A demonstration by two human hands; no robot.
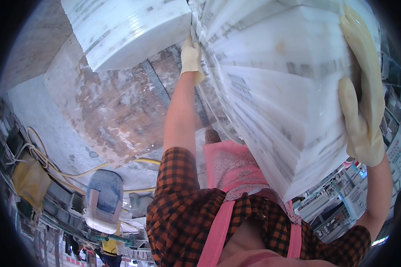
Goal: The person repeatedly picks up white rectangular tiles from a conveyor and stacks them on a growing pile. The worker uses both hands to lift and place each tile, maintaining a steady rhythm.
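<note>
A large white, grey-veined piece, like a marble slab or a stack of slabs (272, 89), stands close before me, one corner pointing toward my body. My left hand (192, 58), in a cream rubber glove, is at its left edge, with the fingertips partly hidden in the narrow gap there. On the far right, my right hand (365, 98), gloved alike, grips the opposite edge; thumb and fingers are apart along the white surface. A second white veined stack (138, 38) lies to the left of the gap.
Below is a worn, stained floor (107, 102) with a dark metal strip (156, 80). Behind me on the left are a blue-seated stool (104, 191), a yellow hose (82, 174) and a yellowish cloth (31, 178). Another person in yellow (111, 247) is farther back.
</note>
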